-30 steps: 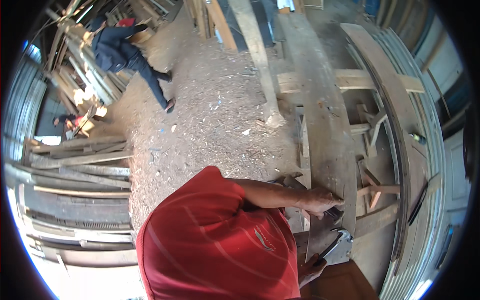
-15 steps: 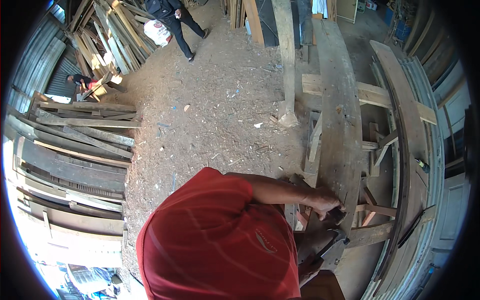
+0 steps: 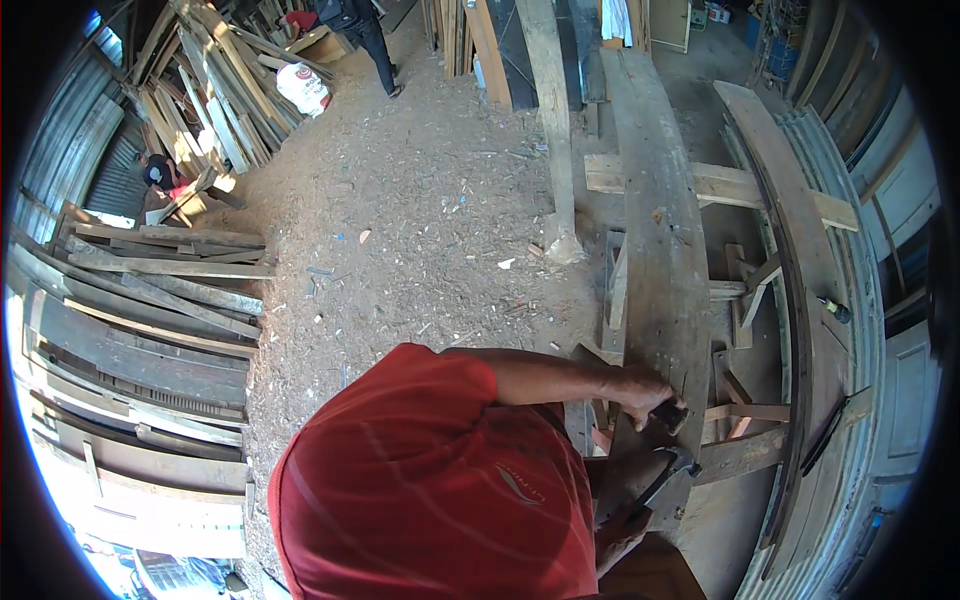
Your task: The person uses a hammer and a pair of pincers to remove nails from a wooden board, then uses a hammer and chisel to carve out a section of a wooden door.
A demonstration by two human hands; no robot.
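My left hand (image 3: pixel 641 392) is closed around a small dark block-like piece (image 3: pixel 668 413), just above a long weathered plank (image 3: pixel 665 275). Whether the piece touches the plank I cannot tell. Closer to me, my right hand (image 3: pixel 624 527) grips the handle of a claw hammer (image 3: pixel 655 488). The dark metal hammer head lies over the plank's right edge, a little short of the left hand and apart from it. My red-shirted shoulder hides part of the right arm.
Wooden crosspieces (image 3: pixel 740 184) support the plank. Further right are a second long board (image 3: pixel 785 160), a bottle (image 3: pixel 834 310) and corrugated sheets (image 3: pixel 868 290). A wooden post (image 3: pixel 555 130) stands ahead. Stacked boards (image 3: pixel 150 330) line the left; people are at the far left.
The whole view has shifted slightly. The hammer head is a little closer to my left hand. At the far end, the walking person has moved away, and another person in red has come into view.
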